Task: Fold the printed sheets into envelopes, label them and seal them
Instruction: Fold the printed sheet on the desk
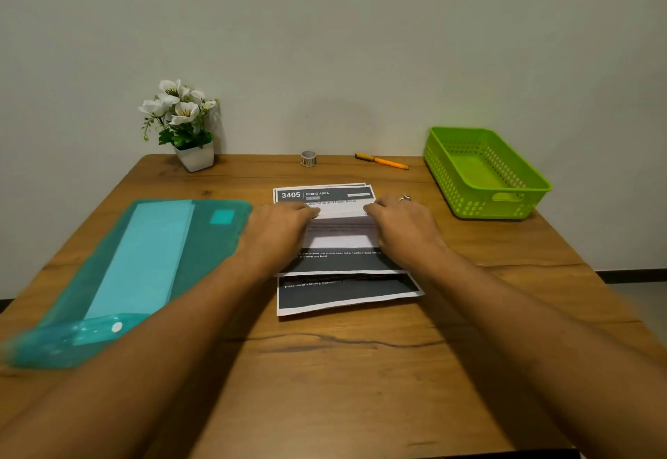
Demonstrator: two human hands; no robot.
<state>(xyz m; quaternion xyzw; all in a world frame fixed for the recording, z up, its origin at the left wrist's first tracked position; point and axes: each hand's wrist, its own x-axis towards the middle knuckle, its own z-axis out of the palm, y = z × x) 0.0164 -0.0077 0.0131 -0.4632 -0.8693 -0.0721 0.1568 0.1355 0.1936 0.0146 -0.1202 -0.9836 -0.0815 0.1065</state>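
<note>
– On the right side of the table, what is that green box?
– It is a green plastic basket. It is a long box shape with rows of little holes in its walls and a handle hole in the end. Its smooth green floor shows.
– And the blue-green thing on the left?
– That is a see-through plastic folder, lying flat. A stack of pale paper is inside it.
– What holds the flowers?
– A small white pot with slanted sides, at the back by the wall. White flowers with green leaves stand in it.
– Where are the printed sheets?
– They lie in the middle of the brown wooden table, in a small pile. They are white paper with dark grey bands and white words. The top sheet is bent over on itself across the middle.
– What do the hands do?
– The left hand and the right hand lie palm down on the top sheet, one at each side. Their fingers are nearly straight and the tips press on the bent edge.
– Anything else at the back?
– A little round roll of tape and an orange pen, apart from each other
</note>
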